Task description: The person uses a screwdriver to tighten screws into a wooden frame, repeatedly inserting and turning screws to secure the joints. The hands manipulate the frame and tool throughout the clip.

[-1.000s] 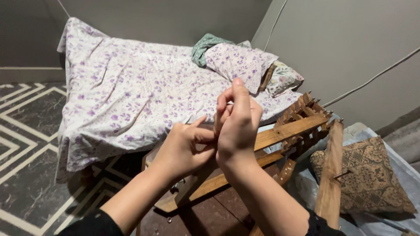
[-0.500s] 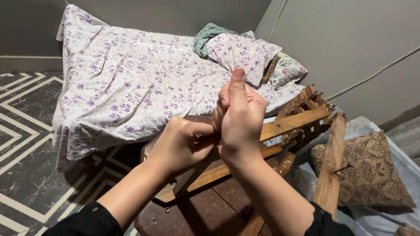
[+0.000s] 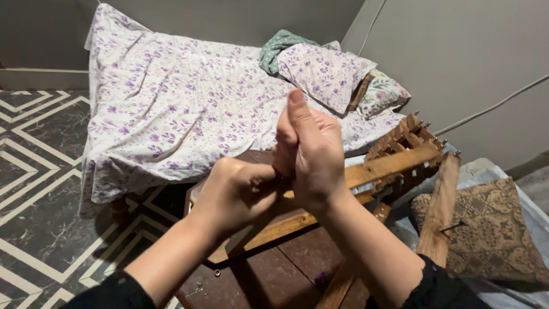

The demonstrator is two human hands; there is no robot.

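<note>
My left hand (image 3: pixel 234 191) is curled into a fist and presses against the palm side of my right hand (image 3: pixel 311 154). The right hand's fingers are closed together and point upward, thumb raised. Both hands hover above a wooden frame (image 3: pixel 394 163) of slats and pegs that lies tilted on a dark wooden table (image 3: pixel 286 269). Whatever is pinched between the hands is hidden by the fingers.
A bed (image 3: pixel 171 109) with a white, purple-flowered sheet stands behind the table, with pillows (image 3: pixel 326 74) and a green cloth (image 3: pixel 280 46) at its head. A brown patterned cushion (image 3: pixel 492 234) lies at the right. The floor (image 3: pixel 40 189) has dark tiles with white lines.
My hands stay pressed together and have risen slightly in view. The left fist has closed tighter against the right palm, and the camera has tipped a little.
</note>
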